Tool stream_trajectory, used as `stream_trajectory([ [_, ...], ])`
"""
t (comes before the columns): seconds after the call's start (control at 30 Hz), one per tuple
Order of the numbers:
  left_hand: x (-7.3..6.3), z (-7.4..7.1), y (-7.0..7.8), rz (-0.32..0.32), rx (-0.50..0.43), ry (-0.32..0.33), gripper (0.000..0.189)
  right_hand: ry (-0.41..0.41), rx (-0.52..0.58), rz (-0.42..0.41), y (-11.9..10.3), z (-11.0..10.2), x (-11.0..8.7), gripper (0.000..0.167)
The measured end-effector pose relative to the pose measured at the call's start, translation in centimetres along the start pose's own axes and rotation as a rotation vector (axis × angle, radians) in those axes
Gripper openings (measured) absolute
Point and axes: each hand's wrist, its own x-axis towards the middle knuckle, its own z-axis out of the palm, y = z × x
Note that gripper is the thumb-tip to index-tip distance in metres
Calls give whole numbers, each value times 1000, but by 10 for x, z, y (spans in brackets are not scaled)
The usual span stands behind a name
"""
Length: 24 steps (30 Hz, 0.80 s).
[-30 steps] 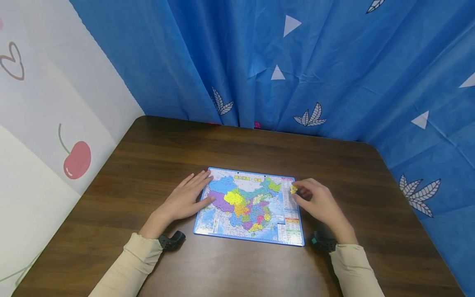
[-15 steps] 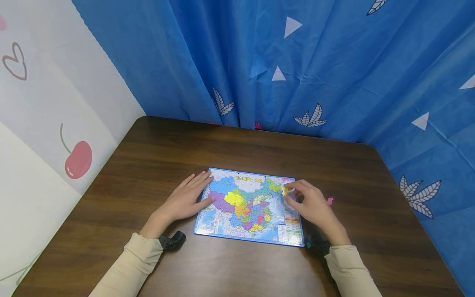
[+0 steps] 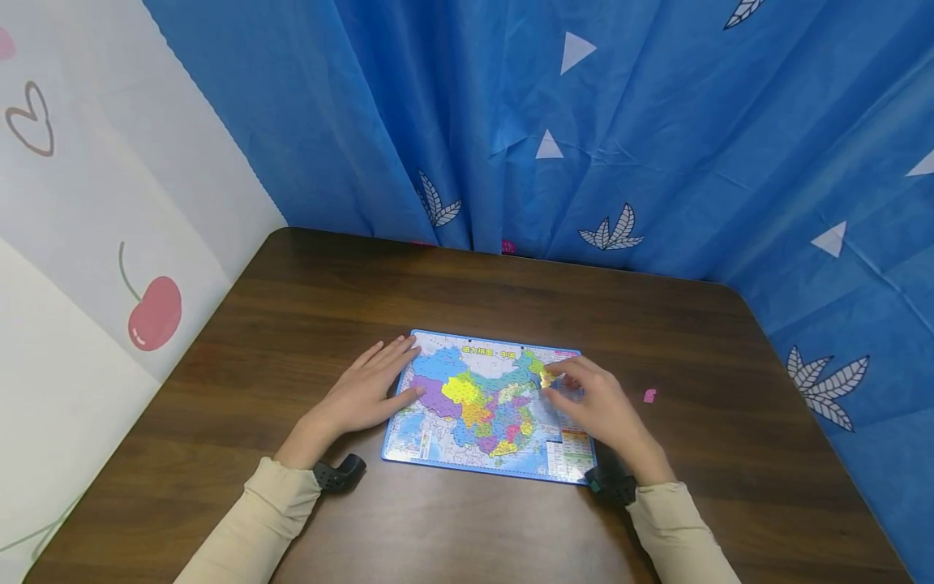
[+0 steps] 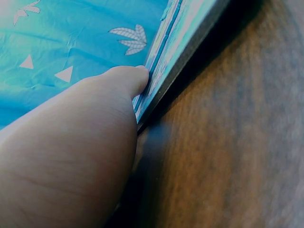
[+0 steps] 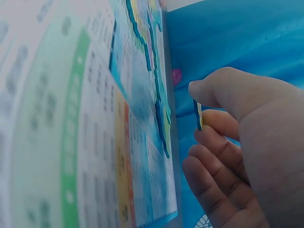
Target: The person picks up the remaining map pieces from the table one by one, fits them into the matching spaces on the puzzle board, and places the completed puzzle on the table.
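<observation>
A map puzzle board (image 3: 438, 453) with a blue rim and many coloured pieces lies on the table, seen in the head view. My left hand (image 3: 367, 388) rests on its left edge, fingers straight and spread. In the left wrist view, the thumb (image 4: 128, 78) touches the board's face by its edge. My right hand (image 3: 594, 399) pinches a small yellow puzzle piece (image 5: 199, 115) between thumb and fingers. In the head view this piece overlaps the upper right of the map, beside a green piece (image 3: 538, 365). From the right wrist, a gap shows between piece and board.
A small pink puzzle piece (image 3: 649, 396) lies on the brown wooden table (image 3: 700, 357), right of the board. A blue curtain (image 3: 474, 122) hangs behind the table, and a white patterned cloth (image 3: 80, 203) stands along the left side.
My right hand has moved left with the yellow puzzle piece, from the board's right edge to over the map. The pink piece, hidden at first, now shows. The left hand stays in place.
</observation>
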Motion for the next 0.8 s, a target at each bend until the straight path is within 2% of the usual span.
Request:
stream_trajectory([
  [0.3,0,1,1,18,8,20,77,8,15,-52,-7,7,3,33],
  [0.47,0,1,1,8,9,7,77,7,19,-67,-10,11,4,33],
  [0.8,1,0,0,-4,7,-7,78,-33,36,-31,-14,17,4,36],
])
